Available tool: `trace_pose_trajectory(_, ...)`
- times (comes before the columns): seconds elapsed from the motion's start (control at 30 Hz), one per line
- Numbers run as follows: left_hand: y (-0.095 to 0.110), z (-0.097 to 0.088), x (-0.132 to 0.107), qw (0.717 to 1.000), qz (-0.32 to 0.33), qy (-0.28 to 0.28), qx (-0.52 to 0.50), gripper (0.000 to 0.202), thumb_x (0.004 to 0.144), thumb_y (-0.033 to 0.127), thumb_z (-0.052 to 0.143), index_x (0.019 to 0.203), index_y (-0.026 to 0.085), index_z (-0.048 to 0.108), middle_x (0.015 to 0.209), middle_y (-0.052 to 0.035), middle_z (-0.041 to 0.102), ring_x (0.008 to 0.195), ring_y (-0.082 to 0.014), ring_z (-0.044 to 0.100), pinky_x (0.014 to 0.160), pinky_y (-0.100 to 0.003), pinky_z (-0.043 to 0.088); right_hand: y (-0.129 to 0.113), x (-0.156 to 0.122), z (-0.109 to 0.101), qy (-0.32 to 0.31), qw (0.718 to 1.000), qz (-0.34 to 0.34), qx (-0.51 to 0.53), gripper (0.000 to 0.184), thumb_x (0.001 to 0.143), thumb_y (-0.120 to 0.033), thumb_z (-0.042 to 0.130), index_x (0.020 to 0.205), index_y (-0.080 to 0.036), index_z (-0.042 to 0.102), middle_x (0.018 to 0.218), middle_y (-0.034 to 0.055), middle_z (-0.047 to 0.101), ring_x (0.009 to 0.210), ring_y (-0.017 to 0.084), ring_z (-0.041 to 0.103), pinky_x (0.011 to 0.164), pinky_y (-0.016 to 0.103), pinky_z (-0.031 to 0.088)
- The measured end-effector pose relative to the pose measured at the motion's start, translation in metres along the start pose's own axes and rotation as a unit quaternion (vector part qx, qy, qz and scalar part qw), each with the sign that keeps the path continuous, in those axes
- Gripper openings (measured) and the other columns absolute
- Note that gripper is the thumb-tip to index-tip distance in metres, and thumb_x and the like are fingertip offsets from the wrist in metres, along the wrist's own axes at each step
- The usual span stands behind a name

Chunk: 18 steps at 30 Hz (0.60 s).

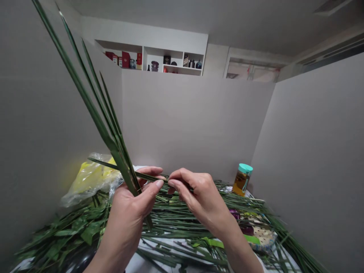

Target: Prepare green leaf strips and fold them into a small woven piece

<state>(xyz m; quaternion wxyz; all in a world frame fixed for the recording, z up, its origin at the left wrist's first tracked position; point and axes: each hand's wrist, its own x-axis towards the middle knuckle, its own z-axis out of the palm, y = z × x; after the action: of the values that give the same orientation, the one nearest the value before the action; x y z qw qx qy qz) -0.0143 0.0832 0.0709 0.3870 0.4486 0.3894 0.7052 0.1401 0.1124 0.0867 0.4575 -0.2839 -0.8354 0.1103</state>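
My left hand (133,204) is closed around a bundle of long green leaf strips (93,102) that rise up and to the left. My right hand (196,193) pinches a thin green strip (148,177) that lies crosswise at the bundle, its fingertips meeting my left thumb. Both hands hover above a heap of loose green strips and leaves (176,220) spread over the table.
A crumpled clear plastic bag with yellow inside (91,180) lies at the back left. A small jar with a teal lid (242,179) stands at the back right. Grey partition walls close in on three sides. A patterned dish (263,237) sits at right under the strips.
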Motion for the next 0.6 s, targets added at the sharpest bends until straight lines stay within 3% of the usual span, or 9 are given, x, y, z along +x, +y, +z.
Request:
trace_pose_trajectory(0.37, -0.0001, 0.001, -0.0013, 0.997, -0.045, -0.03, -0.054, 0.023, 0.077, 0.031, 0.075, 0.096, 0.022, 0.064, 0.056, 0.0103, 0.032, 0.048, -0.0065, 0.019, 0.04, -0.019, 0.016, -0.0007, -0.0025, 0.0049, -0.012, 1.0, 0.015, 0.004, 0.015, 0.101, -0.02, 0.047, 0.092, -0.02, 0.06, 0.065, -0.0053, 0.059, 0.056, 0.008, 0.058, 0.06, 0.021, 0.041)
trace_pose_trajectory(0.5, -0.0019, 0.0041, -0.0008, 0.994, -0.054, -0.037, -0.091, 0.02, 0.079, 0.034, 0.074, 0.089, 0.021, 0.063, 0.058, 0.0097, 0.032, 0.049, -0.0071, 0.019, 0.04, -0.019, 0.014, -0.003, -0.0016, 0.0069, -0.013, 1.0, 0.02, 0.013, 0.015, 0.1, -0.02, 0.048, 0.092, -0.02, 0.06, 0.067, -0.0049, 0.059, 0.058, 0.008, 0.057, 0.06, 0.021, 0.041)
trace_pose_trajectory(0.6, -0.0022, 0.005, -0.0001, 0.996, -0.044, -0.042, -0.066, 0.022, 0.079, 0.036, 0.075, 0.087, 0.021, 0.062, 0.059, 0.0092, 0.034, 0.05, -0.0077, 0.02, 0.042, -0.02, 0.017, -0.0042, -0.0011, 0.0081, 0.003, 1.0, 0.018, 0.02, 0.011, 0.098, -0.018, 0.052, 0.093, -0.019, 0.061, 0.073, -0.0031, 0.064, 0.063, 0.009, 0.059, 0.062, 0.021, 0.042)
